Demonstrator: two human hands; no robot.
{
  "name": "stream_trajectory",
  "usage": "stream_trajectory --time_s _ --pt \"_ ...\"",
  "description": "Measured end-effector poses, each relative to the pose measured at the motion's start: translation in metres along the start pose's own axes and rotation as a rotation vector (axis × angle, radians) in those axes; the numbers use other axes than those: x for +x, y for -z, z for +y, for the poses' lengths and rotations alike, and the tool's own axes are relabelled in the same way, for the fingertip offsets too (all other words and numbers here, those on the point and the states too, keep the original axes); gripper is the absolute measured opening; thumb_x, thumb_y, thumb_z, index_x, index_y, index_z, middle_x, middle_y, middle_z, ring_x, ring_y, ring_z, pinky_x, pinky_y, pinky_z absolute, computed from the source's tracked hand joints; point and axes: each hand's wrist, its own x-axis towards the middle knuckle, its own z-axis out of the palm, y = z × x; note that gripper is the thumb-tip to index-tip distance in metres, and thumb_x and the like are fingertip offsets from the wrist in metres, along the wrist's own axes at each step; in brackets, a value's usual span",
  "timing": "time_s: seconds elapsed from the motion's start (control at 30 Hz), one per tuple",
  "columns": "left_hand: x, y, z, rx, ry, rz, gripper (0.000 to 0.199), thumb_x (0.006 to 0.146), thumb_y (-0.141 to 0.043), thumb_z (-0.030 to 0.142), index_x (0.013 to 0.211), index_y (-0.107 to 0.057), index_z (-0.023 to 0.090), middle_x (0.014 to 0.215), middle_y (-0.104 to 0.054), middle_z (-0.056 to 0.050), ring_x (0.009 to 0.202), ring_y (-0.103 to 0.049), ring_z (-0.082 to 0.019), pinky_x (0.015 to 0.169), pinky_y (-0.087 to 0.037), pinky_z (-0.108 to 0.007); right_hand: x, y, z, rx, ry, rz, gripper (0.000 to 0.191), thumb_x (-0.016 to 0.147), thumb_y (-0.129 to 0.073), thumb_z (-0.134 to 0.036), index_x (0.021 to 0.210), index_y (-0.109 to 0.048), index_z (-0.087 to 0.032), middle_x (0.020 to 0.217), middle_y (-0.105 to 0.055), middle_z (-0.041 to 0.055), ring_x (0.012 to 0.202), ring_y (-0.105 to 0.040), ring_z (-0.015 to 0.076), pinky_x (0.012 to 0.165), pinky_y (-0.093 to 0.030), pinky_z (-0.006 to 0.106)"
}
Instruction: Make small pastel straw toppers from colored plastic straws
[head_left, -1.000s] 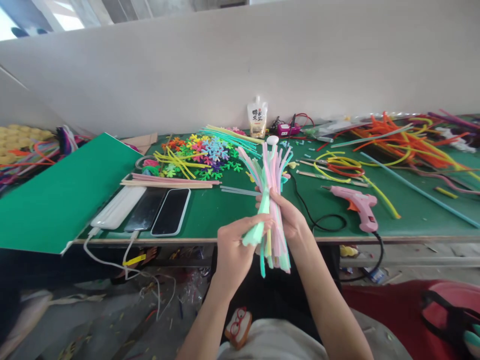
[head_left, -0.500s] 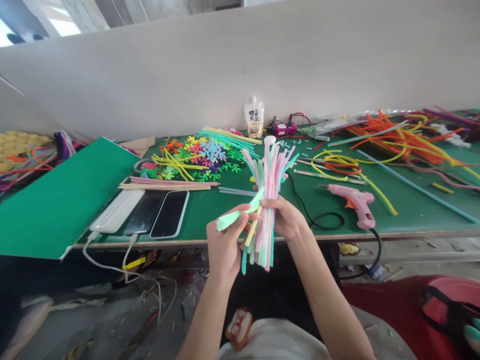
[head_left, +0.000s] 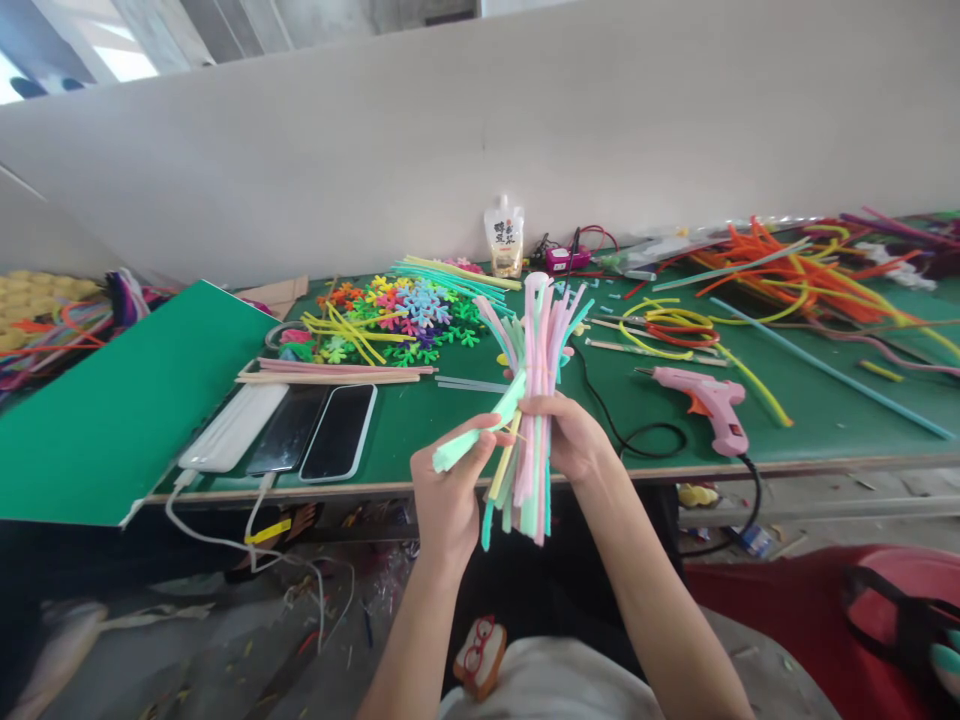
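Note:
Above the table's front edge I hold a bundle of pastel pipe cleaners (head_left: 535,430), pink, mint, yellow and teal, standing roughly upright with splayed upper ends. My right hand (head_left: 574,437) is wrapped round its right side at mid-height. On the left, my left hand (head_left: 452,485) pinches a mint-green pipe cleaner strip (head_left: 469,446), which slants down and left out of the bundle and looks folded or doubled. A thin band seems to cross the bundle near my left fingertips. Some of my fingers are hidden behind the stems.
A pink glue gun (head_left: 709,400) lies to the right on the green table (head_left: 825,425). Phones (head_left: 341,430) and a white power bank (head_left: 234,428) with cables lie left. Behind are colourful snowflake pieces (head_left: 420,305), a drink pouch (head_left: 504,240) and orange pipe cleaners (head_left: 787,270).
Both hands keep their hold on the bundle in nearly the same place. The mint strip's free end has dropped slightly. The view has shifted a little.

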Motion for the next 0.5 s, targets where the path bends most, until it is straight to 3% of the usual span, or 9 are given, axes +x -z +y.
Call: stream_trajectory --time_s 0.13,0.37,0.5 --pt "-0.0006 -0.0007 -0.0012 -0.029 -0.020 -0.001 0.023 0.064 -0.073 0.033 0.077 -0.071 0.014 0.063 -0.070 -0.003 0.066 -0.065 -0.016 0.071 -0.051 -0.027 -0.0005 0.0006 -0.0005 0.019 -0.017 -0.025 0.041 0.058 -0.058 -0.005 0.098 -0.056 -0.016 0.057 -0.059 -0.0038 0.052 -0.057 0.0123 0.054 -0.048 0.023" --pt "-0.0018 -0.0049 0.0014 0.003 -0.026 0.025 0.024 0.065 -0.072 0.034 0.079 -0.071 0.014 0.062 -0.070 -0.003 0.059 -0.064 -0.014 0.057 -0.050 -0.021 0.0011 0.0018 -0.0017 0.054 -0.050 -0.080 0.043 0.059 -0.056 -0.004 0.101 -0.054 -0.013 0.056 -0.060 -0.0022 0.051 -0.059 0.0138 0.051 -0.050 0.024" --pt "-0.0014 -0.0048 -0.0005 0.022 -0.082 0.028 0.021 0.066 -0.072 0.032 0.079 -0.072 0.015 0.064 -0.070 -0.002 0.065 -0.066 -0.015 0.066 -0.052 -0.024 0.0014 0.0041 -0.0011 0.062 -0.052 -0.114 0.042 0.061 -0.056 -0.004 0.101 -0.053 -0.013 0.058 -0.062 -0.0015 0.051 -0.060 0.0141 0.052 -0.052 0.024"
